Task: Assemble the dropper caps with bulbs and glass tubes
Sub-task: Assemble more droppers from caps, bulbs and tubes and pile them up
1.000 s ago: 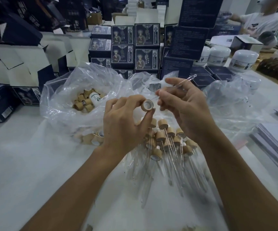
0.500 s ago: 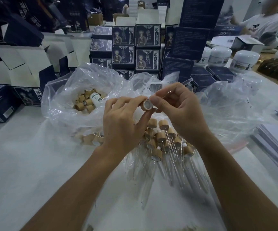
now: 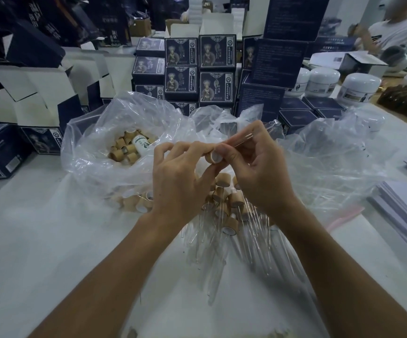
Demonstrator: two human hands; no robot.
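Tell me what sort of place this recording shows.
Probably a cosmetics packing workshop: stacked printed boxes, white jars, and a bag of caps on the table, where finished droppers pile up.

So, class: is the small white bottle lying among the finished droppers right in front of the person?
No: the white bottle lies among loose wooden caps inside the plastic bag to the left, away from the finished droppers.
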